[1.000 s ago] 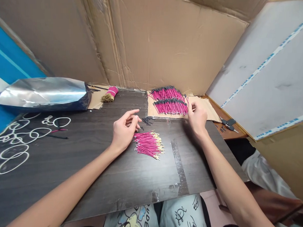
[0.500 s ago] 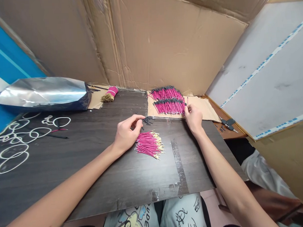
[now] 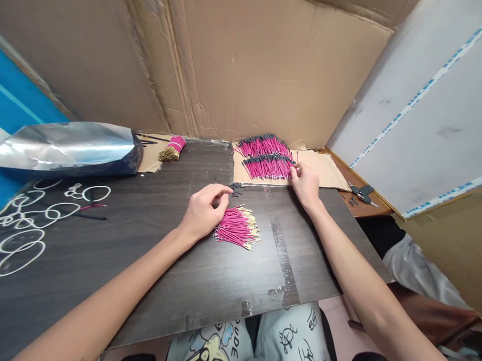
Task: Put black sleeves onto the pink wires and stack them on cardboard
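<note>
My left hand (image 3: 205, 209) is closed with thumb and forefinger near each other, at the edge of a small pile of short black tubes (image 3: 236, 189). What it pinches, if anything, is too small to make out. Just below and right of it lies a fanned bundle of pink wires with bare gold-coloured ends (image 3: 238, 228). At the right end of the nearer row of pink wires with black-sleeved ends (image 3: 267, 167), my right hand (image 3: 306, 182) pinches a pink wire, mostly hidden by the fingers. Behind that is a second such row (image 3: 263, 145).
Both rows rest on a cardboard sheet (image 3: 325, 169) against a cardboard wall (image 3: 261, 69). A banded pink wire bundle (image 3: 172, 148) and a silver bag (image 3: 66, 150) stand at the back left. White rubber bands (image 3: 22, 243) lie left; cutters (image 3: 363, 193) lie right.
My left fingertips have shifted slightly right to the black tubes, and the black piece seen under them no longer shows. My right hand stays at the row's end. The view has tilted slightly.
</note>
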